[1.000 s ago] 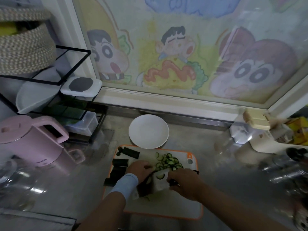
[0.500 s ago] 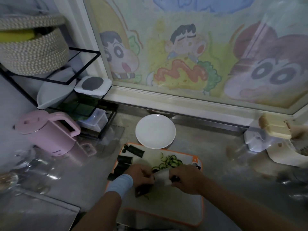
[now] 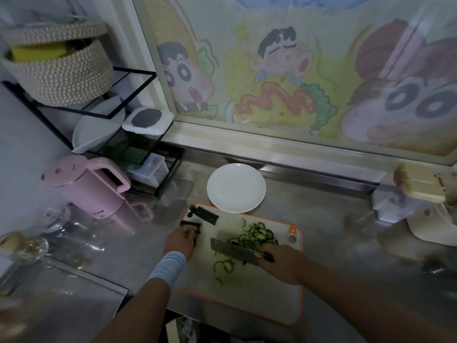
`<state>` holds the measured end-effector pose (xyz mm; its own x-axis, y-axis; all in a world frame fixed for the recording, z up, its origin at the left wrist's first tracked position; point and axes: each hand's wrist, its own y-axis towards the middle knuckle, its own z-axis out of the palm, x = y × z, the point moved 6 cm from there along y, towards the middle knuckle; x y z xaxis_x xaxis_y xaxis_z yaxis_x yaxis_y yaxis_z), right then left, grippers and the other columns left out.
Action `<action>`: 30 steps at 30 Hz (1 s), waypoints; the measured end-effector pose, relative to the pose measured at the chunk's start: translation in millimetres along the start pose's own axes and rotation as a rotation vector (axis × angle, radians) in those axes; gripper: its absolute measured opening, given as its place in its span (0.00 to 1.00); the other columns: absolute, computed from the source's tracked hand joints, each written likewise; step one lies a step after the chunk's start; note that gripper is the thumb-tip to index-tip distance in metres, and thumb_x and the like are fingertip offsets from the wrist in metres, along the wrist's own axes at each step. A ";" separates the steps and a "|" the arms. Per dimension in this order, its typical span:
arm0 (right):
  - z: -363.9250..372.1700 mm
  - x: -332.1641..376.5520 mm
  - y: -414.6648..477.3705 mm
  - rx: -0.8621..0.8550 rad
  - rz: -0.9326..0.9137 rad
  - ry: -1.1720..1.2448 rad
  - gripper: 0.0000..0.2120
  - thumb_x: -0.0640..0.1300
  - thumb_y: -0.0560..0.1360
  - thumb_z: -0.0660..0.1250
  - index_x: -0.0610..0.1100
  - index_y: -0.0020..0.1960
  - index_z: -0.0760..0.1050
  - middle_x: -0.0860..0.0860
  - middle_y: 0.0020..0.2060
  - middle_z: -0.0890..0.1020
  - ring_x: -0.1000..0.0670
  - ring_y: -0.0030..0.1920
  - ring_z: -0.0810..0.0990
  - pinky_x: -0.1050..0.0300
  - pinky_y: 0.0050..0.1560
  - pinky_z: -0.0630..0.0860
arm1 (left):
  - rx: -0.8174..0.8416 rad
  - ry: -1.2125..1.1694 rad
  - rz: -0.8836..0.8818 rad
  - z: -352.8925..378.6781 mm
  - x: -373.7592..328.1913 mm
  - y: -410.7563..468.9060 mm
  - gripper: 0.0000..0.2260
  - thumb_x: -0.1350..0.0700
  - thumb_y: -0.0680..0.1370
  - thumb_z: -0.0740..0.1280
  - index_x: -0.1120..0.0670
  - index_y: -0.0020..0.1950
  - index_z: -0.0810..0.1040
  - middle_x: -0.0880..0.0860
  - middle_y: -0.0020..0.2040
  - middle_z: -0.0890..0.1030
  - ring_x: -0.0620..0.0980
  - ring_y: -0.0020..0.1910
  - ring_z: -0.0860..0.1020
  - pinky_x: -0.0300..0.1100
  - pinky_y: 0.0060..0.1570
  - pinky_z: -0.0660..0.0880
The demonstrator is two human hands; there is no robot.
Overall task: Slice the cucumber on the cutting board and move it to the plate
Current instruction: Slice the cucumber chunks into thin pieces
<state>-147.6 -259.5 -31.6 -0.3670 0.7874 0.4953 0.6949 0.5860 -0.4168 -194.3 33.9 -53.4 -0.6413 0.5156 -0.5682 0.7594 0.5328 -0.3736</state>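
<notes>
Now | right hand [image 3: 282, 264] grips rectangular knife [image 3: 232, 250] | left hand [image 3: 181, 241] holds cucumber chunk [image 3: 191, 224] | curved slices [image 3: 259, 235] on board [image 3: 259, 300]

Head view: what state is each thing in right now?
White round plate: empty, flat on the counter.
Orange-rimmed white cutting board: carrying slices and chunks.
Thin green cucumber slices: cut, piled on the board.
Dark cucumber chunks: unsliced.
Left hand: grips one chunk.
Right hand: grips the steel knife, blade over the board.
Pink kettle: lid shut.
</notes>
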 end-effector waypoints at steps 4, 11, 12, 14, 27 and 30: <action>45.2 17.7 -2.4 0.124 -0.004 0.188 0.07 0.52 0.77 0.60 0.50 0.46 0.72 0.49 0.44 0.77 0.47 0.46 0.76 0.54 0.45 0.71 | -0.107 -0.040 -0.039 -1.0 18.9 -15.4 0.09 0.59 0.77 0.62 0.50 0.52 0.79 0.56 0.51 0.82 0.53 0.42 0.76 0.40 0.45 0.72; 79.9 20.5 -13.7 0.047 0.018 0.134 0.14 0.53 0.80 0.57 0.47 0.57 0.76 0.47 0.50 0.80 0.45 0.49 0.78 0.55 0.43 0.72 | -0.180 0.017 -0.098 19.0 45.2 -47.2 0.10 0.58 0.78 0.61 0.51 0.57 0.77 0.56 0.54 0.79 0.57 0.49 0.78 0.44 0.50 0.74; 75.0 17.3 -13.7 -0.013 0.027 0.146 0.13 0.52 0.81 0.56 0.47 0.56 0.76 0.47 0.48 0.80 0.45 0.46 0.78 0.55 0.39 0.69 | -0.148 0.051 -0.087 23.9 44.8 -48.5 0.11 0.58 0.77 0.61 0.50 0.57 0.77 0.55 0.53 0.79 0.56 0.49 0.78 0.44 0.50 0.73; 63.8 7.7 -12.6 -0.130 0.069 0.159 0.11 0.51 0.81 0.56 0.49 0.54 0.75 0.48 0.43 0.80 0.45 0.41 0.77 0.55 0.34 0.65 | -0.049 0.082 -0.041 37.8 41.5 -49.4 0.13 0.58 0.78 0.60 0.50 0.61 0.75 0.54 0.56 0.79 0.55 0.52 0.77 0.43 0.52 0.73; 31.1 -9.4 -7.8 -0.307 0.160 0.264 0.07 0.51 0.79 0.59 0.52 0.50 0.75 0.51 0.38 0.79 0.48 0.39 0.77 0.52 0.38 0.73 | 0.185 0.104 0.158 104.1 -22.9 -42.7 0.13 0.61 0.71 0.65 0.50 0.54 0.78 0.57 0.57 0.76 0.58 0.57 0.74 0.49 0.57 0.73; 31.1 -11.3 -4.8 -0.294 0.163 0.294 0.05 0.52 0.79 0.60 0.54 0.49 0.74 0.53 0.36 0.77 0.49 0.38 0.76 0.52 0.38 0.73 | 0.188 0.158 0.175 100.7 -20.2 -39.3 0.18 0.60 0.71 0.66 0.53 0.60 0.76 0.57 0.59 0.74 0.58 0.60 0.72 0.47 0.61 0.70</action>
<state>-166.1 -265.3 -58.8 -0.0757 0.7524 0.6543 0.8909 0.3457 -0.2945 -200.0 -65.1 -101.1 -0.4967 0.6944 -0.5207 0.8577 0.3006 -0.4172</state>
